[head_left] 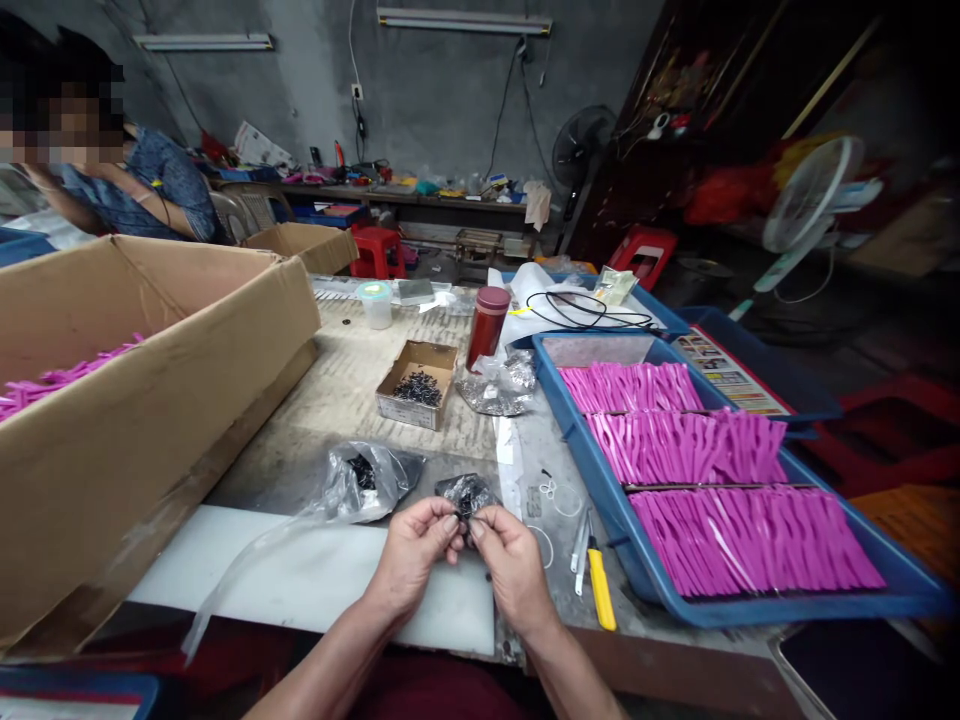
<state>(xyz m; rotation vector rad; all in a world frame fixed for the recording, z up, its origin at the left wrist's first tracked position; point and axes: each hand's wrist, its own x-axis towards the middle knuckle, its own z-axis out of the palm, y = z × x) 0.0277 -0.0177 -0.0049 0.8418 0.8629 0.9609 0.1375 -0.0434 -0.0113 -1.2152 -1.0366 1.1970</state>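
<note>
My left hand (414,552) and my right hand (511,565) meet over the table's near edge, both with fingers pinched. Between their fingertips is the near edge of a small clear plastic bag (466,487) with black contents. Exactly how the fingertips grip it is partly hidden. Left of it lies a larger clear plastic bag (375,478), opened out, with black pieces showing inside. Under my left hand is a white sheet (300,568). Farther back stands a small open cardboard box (412,410) holding many tiny black parts.
A large cardboard box (172,400) with pink pieces fills the left. On the right, a blue tray (570,420) holds rows of pink pieces (750,540). A yellow-handled tool (600,588) lies beside it. A red canister (487,325) stands behind. Another person (161,180) sits far left.
</note>
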